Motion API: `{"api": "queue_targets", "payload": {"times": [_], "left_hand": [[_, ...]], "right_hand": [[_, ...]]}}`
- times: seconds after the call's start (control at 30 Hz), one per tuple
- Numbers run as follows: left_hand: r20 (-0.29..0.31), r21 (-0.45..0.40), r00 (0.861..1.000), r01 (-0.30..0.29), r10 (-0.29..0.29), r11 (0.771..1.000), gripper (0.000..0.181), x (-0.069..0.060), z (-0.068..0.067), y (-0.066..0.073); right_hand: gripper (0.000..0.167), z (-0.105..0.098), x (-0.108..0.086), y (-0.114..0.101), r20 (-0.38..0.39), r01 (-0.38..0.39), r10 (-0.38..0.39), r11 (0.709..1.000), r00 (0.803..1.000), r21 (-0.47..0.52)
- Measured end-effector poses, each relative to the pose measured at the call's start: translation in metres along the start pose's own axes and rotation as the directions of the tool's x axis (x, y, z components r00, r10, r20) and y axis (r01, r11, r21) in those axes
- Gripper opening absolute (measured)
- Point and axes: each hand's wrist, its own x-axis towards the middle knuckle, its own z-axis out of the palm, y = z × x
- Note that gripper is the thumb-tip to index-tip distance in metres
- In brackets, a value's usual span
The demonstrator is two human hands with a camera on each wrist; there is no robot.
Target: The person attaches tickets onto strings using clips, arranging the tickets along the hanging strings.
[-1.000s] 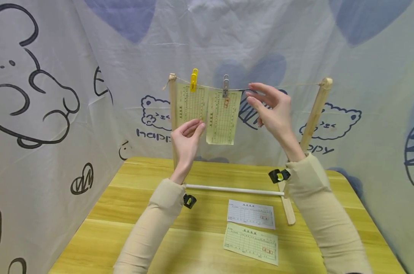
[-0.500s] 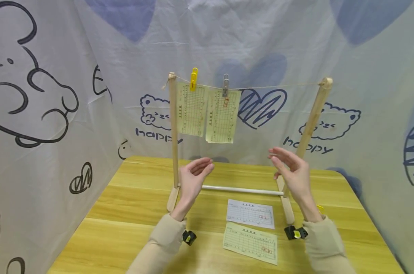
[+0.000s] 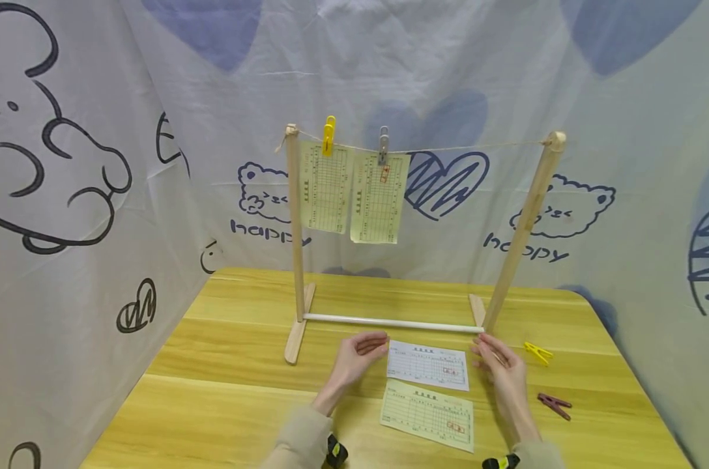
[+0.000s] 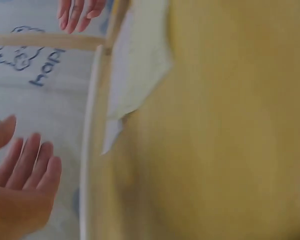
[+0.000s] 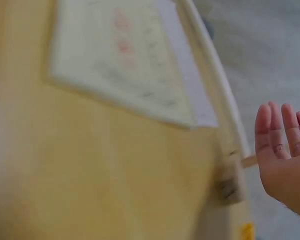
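A red-marked slip (image 5: 120,60) and a white sheet (image 5: 190,75) lie on a wooden table (image 5: 90,170) near an outstretched right hand (image 5: 286,157).

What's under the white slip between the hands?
The table shows around the white slip, with a pale yellow slip along its near edge. What's directly beneath is covered; another sheet there can't be ruled out.

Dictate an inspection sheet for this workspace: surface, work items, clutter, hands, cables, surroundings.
Surface: wood-grain tabletop.
Work items: white form and pale-green form on the tabletop; two hanging forms clipped to a string by a yellow clothespin and gray clothespin; loose yellow clothespin and maroon clothespin at right.
Clutter: nothing seen.
Hands: left hand and right hand at opposite ends of the white form; contact unclear.
Cables: nothing seen.
Surroundings: printed cloth behind.
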Motion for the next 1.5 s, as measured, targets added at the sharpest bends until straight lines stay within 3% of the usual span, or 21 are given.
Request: {"api": "queue_targets", "payload": {"times": [0.07,0.13,0.3,0.5,0.63,0.83,0.97,1.13,1.3,1.43,1.5], "left_hand": [[0.085,0.003,0.996,0.014,-0.014,1.0,0.035,-0.003,0.006,-0.008],[0.176,-0.007,0.984,0.036,-0.034,0.999,0.035,-0.005,0.011,-0.013],[0.345,-0.015,0.933,0.116,-0.104,0.993,0.038,-0.009,0.018,-0.021],[0.418,0.006,0.892,0.184,-0.17,0.983,0.037,-0.012,0.019,-0.026],[0.439,-0.004,0.878,0.214,-0.191,0.977,0.037,-0.013,0.013,-0.028],[0.414,-0.037,0.877,0.286,-0.246,0.958,0.04,-0.019,-0.003,-0.031],[0.406,-0.078,0.878,0.311,-0.255,0.947,0.042,-0.024,-0.021,-0.032],[0.407,-0.062,0.881,0.292,-0.243,0.954,0.046,-0.031,-0.052,-0.033],[0.39,-0.012,0.898,0.229,-0.206,0.973,0.047,-0.035,-0.078,-0.03],[0.371,0.019,0.908,0.201,-0.194,0.979,0.045,-0.034,-0.082,-0.024],[0.378,0.021,0.904,0.205,-0.198,0.978,0.044,-0.031,-0.079,-0.022]], "right_hand": [[0.025,-0.006,-0.002,0.007,-0.021,-0.058,0.059,0.997,0.998,0.045],[0.028,-0.011,-0.004,0.012,-0.022,-0.099,0.101,0.992,0.995,0.084],[0.031,-0.023,-0.007,0.019,-0.002,-0.186,0.188,0.971,0.982,0.151],[0.037,-0.033,-0.007,0.025,0.013,-0.195,0.196,0.964,0.981,0.18],[0.035,-0.035,-0.006,0.026,0.029,-0.197,0.195,0.968,0.98,0.157],[0.033,-0.034,-0.006,0.026,0.024,-0.218,0.217,0.967,0.976,0.131],[0.031,-0.034,-0.007,0.027,0.021,-0.213,0.212,0.968,0.977,0.132],[0.031,-0.034,-0.008,0.028,0.031,-0.2,0.197,0.971,0.98,0.13],[0.026,-0.033,-0.008,0.029,0.042,-0.189,0.186,0.973,0.982,0.13],[0.02,-0.032,-0.007,0.029,0.039,-0.188,0.185,0.975,0.982,0.12],[0.02,-0.031,-0.007,0.03,0.035,-0.196,0.193,0.974,0.981,0.111]]}}
